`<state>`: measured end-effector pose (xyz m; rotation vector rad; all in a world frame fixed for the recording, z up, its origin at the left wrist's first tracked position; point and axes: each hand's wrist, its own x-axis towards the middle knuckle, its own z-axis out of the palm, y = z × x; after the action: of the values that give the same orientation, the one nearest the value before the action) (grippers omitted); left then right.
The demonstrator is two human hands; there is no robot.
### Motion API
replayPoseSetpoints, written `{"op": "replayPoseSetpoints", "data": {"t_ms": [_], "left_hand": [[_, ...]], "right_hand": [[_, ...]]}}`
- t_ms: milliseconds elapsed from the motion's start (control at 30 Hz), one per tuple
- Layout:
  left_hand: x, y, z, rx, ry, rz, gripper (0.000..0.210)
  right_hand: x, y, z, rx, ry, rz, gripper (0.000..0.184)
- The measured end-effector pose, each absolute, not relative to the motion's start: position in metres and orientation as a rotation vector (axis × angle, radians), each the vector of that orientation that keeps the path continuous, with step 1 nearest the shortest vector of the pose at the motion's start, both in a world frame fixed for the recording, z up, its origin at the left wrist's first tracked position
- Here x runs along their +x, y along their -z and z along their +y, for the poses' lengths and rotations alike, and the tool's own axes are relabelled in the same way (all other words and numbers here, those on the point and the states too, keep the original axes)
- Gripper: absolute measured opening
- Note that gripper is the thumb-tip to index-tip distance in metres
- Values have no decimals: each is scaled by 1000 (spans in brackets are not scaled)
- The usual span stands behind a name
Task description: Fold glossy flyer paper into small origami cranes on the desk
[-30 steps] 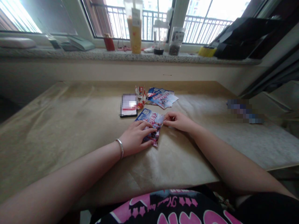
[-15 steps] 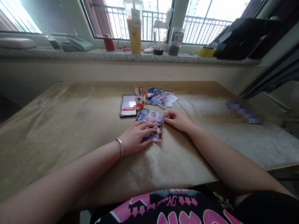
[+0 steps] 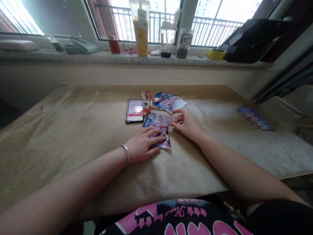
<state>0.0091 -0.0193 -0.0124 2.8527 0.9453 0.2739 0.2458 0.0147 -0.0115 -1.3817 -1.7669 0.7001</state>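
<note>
We've got our L hand [image 3: 144, 143] open n flat, fingers spread over a thin blue-red leaflet [image 3: 154, 121] on the tan, faintly wrinkly table [image 3: 97, 137], R hand [image 3: 189, 125] half-curled w/ fingertips at its right edge (can't tell if pinching tbh), crinkly wrapper [image 3: 147, 96] & fanned leaflet pile [image 3: 172, 102] just beyond.

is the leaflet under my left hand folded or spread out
Mostly spread out: the leaflet shows its printed face around the left hand. Whether its edge by the right hand is folded, I cannot tell.
</note>
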Motion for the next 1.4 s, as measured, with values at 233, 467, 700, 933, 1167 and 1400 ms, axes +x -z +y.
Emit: {"op": "replayPoseSetpoints", "data": {"t_ms": [233,467,700,933,1167,1400], "left_hand": [[9,13,-19,2828,-294,939,41],[9,11,-18,2839,-268,917,41],[10,11,-17,2829,-300,899,41],[11,9,-16,2830,-294,897,40],[11,9,-14,2858,-253,895,40],[10,8,-14,2863,-260,888,40]], "right_hand": [[251,18,19,-1388,-835,-1736,23],[247,16,15,-1334,-822,-1800,26],[241,15,15,-1313,-921,-1704,31],[241,21,15,-1314,-859,-1772,35],[241,23,15,-1260,-977,-1767,45],[236,18,10,-1271,-992,-1794,44]]}}
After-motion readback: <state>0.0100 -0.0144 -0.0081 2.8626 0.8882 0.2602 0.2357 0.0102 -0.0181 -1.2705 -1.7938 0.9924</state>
